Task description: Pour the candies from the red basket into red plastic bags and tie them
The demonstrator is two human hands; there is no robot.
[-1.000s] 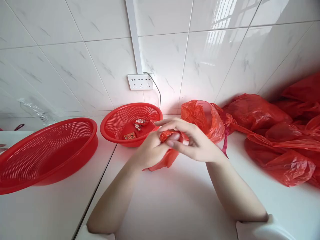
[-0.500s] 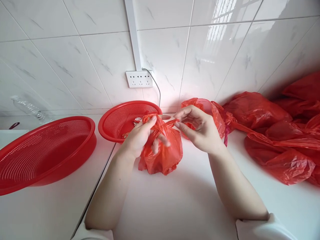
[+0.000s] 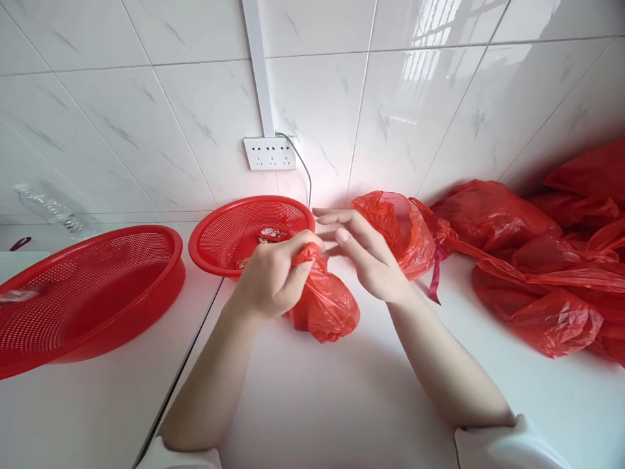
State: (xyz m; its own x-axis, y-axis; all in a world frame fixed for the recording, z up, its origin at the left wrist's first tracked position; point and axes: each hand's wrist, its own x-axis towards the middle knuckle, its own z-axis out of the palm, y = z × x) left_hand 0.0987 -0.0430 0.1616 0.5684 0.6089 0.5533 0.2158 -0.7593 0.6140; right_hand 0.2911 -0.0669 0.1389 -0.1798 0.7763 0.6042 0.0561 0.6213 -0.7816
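A filled red plastic bag (image 3: 329, 303) rests on the white tabletop in front of me, its neck gathered and twisted at the top. My left hand (image 3: 276, 270) is closed around that neck, thumb pressed along it. Just right of the neck, my right hand (image 3: 366, 251) has its fingers stretched out and apart, with the fingertips beside the bag's gathered top. Whether they touch the plastic I cannot tell. What the bag contains is hidden. Behind my left hand stands a round red plastic basket (image 3: 205, 244) with a few small patterned packets (image 3: 272, 233) in it.
A larger red basket (image 3: 168, 273) stands at the left, with a clear plastic bottle (image 3: 53, 212) behind it. Several red bags (image 3: 498, 215) are heaped on the right. Another red bag (image 3: 415, 241) with a purple ribbon (image 3: 435, 280) sits nearer. A socket strip (image 3: 269, 154) is on the tiled wall.
My left hand has turned and closed into a fist around the bag's neck. My right hand has let go of the plastic it pinched, its fingers now extended. A blurred pale item appears over the left basket.
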